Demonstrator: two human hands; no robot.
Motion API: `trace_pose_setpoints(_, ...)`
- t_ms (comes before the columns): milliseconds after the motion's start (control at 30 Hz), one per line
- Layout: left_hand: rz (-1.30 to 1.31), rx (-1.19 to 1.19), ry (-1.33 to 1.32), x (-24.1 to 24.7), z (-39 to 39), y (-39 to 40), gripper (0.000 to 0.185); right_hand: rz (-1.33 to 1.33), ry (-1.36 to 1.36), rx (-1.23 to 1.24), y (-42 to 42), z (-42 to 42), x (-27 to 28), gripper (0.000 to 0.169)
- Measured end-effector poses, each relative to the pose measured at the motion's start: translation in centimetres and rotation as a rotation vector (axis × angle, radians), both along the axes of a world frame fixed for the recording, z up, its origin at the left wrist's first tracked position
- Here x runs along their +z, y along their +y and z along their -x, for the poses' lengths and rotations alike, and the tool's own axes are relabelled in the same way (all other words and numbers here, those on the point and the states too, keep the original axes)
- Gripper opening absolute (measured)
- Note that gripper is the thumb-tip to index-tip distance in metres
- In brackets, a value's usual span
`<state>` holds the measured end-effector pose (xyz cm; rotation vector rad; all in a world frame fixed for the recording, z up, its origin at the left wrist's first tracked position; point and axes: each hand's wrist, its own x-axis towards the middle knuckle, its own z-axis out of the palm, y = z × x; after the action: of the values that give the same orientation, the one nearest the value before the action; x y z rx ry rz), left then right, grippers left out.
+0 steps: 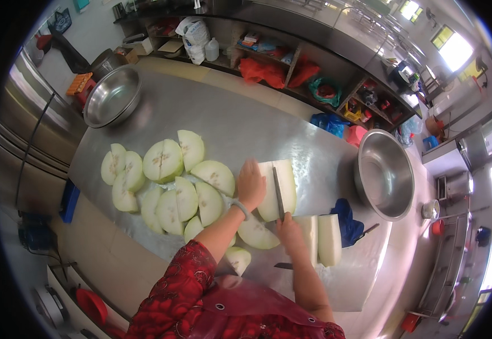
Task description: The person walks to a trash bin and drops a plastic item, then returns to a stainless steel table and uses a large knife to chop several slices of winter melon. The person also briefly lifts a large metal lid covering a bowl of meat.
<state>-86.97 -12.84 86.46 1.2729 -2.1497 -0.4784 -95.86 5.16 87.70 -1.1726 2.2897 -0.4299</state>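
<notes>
My right hand (287, 229) grips a knife (278, 193), its blade lying lengthwise over a pale peeled melon block (289, 178), likely winter melon. A line runs down the block by the blade's tip. Against the block's left edge is my left hand (251, 186), its fingertips blurred; whether it grips the block is unclear. Two upright melon slabs (329, 240) stand right of my right forearm. Many half-round melon slices (170, 210) with pale green rind lie to the left, some overlapping. A dark blade (283, 265) shows partly beside my right forearm.
Steel basins stand at the table's (229, 118) far left (112, 97) and right (385, 173). A blue cloth (347, 222) and another knife (368, 232) lie near the right edge. Beyond the table, shelves (267, 55) hold bags and bottles. A steel cabinet (38, 114) stands left.
</notes>
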Motion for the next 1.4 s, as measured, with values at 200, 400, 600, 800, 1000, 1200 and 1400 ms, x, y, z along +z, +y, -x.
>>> trace_pose_setpoints(200, -0.107, 0.098, -0.142, 1.6, 3.1, -2.2, 0.028, -0.011, -0.067, -0.008, -0.4, -1.0, 2.0, 0.035)
trace_pose_setpoints(400, -0.029, 0.024, -0.058, -1.4, 1.7, -2.6, 0.017, 0.037, -0.076, -0.138, -0.2, -2.3, 1.4, 0.043)
trace_pose_setpoints(600, 0.002, 0.099, 0.005, -5.2, 0.4, -2.1, 0.013, -0.03, -0.082, -0.132, 0.6, -1.2, 0.1, 0.042)
trace_pose_setpoints(800, 0.026, -0.009, -0.046, -1.7, 2.7, -2.0, 0.012, -0.081, -0.504, -0.194, 0.4, 1.1, -0.2, 0.033)
trace_pose_setpoints(1000, -0.024, -0.074, -0.102, -1.8, 3.3, -3.0, 0.014, -0.109, -1.087, -0.425, 1.3, 2.2, 1.1, 0.016)
trace_pose_setpoints(1200, -0.057, -0.012, 0.025, -7.9, -1.5, -3.7, 0.017, 0.024, -1.408, -0.526, 4.2, 1.9, -0.2, 0.028)
trace_pose_setpoints(1400, -0.279, 0.039, 0.02, -6.7, -0.6, -3.9, 0.021, -0.054, -1.011, -0.508, 3.0, 3.1, 0.3, 0.013)
